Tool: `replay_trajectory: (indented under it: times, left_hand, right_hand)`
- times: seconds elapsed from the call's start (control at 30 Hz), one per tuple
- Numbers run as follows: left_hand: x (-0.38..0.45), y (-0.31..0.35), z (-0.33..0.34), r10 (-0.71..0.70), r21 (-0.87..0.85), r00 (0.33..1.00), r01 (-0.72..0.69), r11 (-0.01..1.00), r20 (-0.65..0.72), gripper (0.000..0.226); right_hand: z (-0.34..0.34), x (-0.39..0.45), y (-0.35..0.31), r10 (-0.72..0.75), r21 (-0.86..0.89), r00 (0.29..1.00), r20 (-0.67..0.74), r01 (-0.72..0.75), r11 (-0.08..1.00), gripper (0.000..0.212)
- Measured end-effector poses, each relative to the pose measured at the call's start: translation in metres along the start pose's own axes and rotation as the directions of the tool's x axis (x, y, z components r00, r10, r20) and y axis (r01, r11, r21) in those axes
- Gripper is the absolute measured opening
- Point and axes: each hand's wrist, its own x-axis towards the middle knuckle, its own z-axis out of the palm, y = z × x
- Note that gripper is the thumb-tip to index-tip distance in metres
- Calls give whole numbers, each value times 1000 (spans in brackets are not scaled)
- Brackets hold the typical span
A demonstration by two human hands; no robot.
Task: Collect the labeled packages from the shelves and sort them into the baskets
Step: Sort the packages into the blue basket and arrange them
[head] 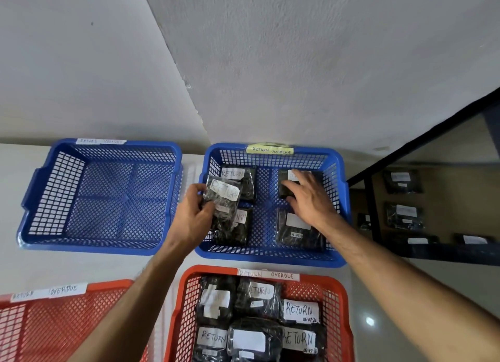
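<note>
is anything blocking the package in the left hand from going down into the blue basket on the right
Partly. The left hand holds a RETURN package over the right blue basket, directly above two packages already lying there. Bare mesh shows in the basket's middle.

Single head view, looking steeply down, close over floor baskets [273, 259]

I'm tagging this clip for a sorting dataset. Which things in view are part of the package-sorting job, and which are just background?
Part of the job:
- left hand holding a RETURN package
- right hand on a package
- blue basket being filled
- empty blue basket
- two red baskets
- packages on the black shelf

Background:
- grey wall
- floor
</note>
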Motion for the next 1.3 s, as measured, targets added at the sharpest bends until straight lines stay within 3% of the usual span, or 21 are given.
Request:
replay_trajectory:
  times: [0.23,0.37,0.63,0.83,0.93,1.03,1.2,1.3]
  left_hand:
    - [5,-6,-6,3,8,1000,-4,1000,18,26]
    - [4,-5,-5,3,16,1000,-3,1000,14,24]
    - [4,-4,-6,-2,-18,1000,3,1000,23,23]
    - [4,-4,-6,-12,-45,999,13,999,37,23]
    - [4,-2,-5,-8,-45,1000,9,999,28,24]
    - [4,-1,-4,-13,-45,1000,12,999,-9,25]
    - [2,-3,-6,-61,-150,996,51,987,-69,23]
    - [3,-3,-7,-87,-206,993,69,976,-82,24]
  right_hand:
    - [-6,-26,-2,77,76,985,-153,-66,995,33]
    - [-4,-53,-9,5,40,986,166,-12,999,59]
    - [-11,-51,-2,37,-3,958,283,-38,999,60]
    - [-9,-54,-11,74,10,970,233,-78,997,51]
    - [-8,-47,-21,80,103,995,66,-87,991,49]
    - [-8,-22,-44,-27,179,997,-75,40,983,52]
    - [0,25,-84,-81,292,997,0,78,953,80]
    - [8,38,-88,-21,250,998,66,4,968,77]
